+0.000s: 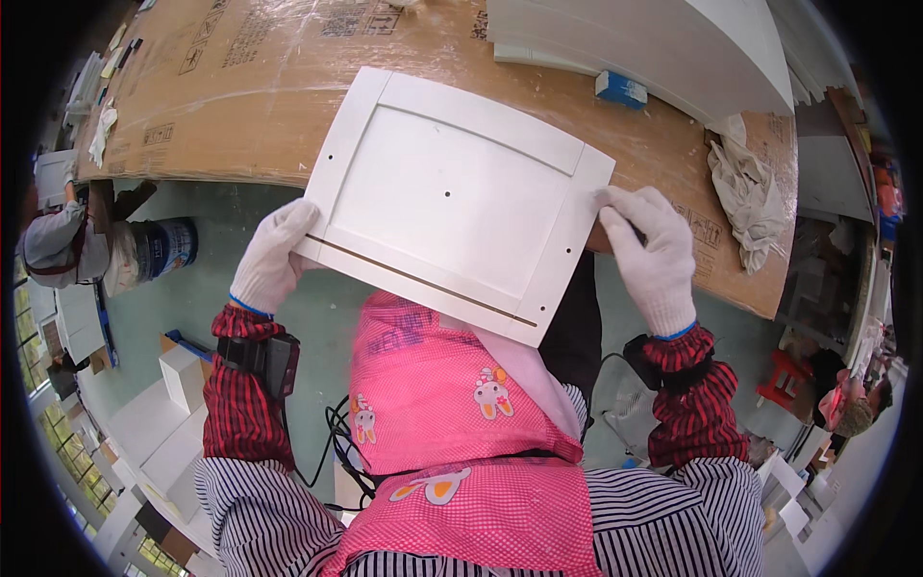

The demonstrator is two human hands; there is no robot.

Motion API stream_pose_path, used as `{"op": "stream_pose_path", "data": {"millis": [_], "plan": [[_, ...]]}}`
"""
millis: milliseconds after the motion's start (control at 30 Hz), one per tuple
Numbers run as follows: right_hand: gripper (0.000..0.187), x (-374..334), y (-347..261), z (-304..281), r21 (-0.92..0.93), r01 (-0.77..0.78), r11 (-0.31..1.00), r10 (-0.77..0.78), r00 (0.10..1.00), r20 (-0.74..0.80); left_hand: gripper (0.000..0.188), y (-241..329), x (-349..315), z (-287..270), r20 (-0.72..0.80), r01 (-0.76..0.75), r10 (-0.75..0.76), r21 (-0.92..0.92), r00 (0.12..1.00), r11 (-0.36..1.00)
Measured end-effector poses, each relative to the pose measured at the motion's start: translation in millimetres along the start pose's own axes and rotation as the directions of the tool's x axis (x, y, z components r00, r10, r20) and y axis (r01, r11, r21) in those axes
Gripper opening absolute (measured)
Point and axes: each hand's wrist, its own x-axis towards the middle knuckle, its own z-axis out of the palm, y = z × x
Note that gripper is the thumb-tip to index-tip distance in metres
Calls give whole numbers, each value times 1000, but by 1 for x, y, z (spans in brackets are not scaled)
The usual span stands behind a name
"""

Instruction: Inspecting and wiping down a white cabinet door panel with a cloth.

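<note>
A white framed panel (452,207), like a drawer front or small cabinet door, is tilted up before me, partly over the edge of the cardboard-covered table. It has a recessed middle, a long slot near its lower edge and several small dark holes. My left hand (273,252), in a white knit glove, grips the lower left side, with the fingertips partly hidden behind it. At the upper right side, my gloved right hand (656,252) pinches the edge, with its fingers bent. Below the panel is my pink apron (433,385).
Brown printed cardboard under clear film covers the table (260,87). A large white box-like piece (644,48), a blue-and-white block (621,89) and a crumpled cloth (745,197) lie on it. At left are a co-worker (62,240) and a bucket (165,245). Black cables (336,438) hang beside me.
</note>
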Motion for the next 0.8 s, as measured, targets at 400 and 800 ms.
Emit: {"op": "stream_pose_path", "data": {"millis": [400,800], "plan": [[31,2,6,-5,244,-183,952,228,959,-171,45,-103,-99,61,-106,-135,89,-603,990,786],[16,61,-69,73,-5,231,973,-229,968,102,63,-117,-65,133,215,152,-2,-685,977,713]]}}
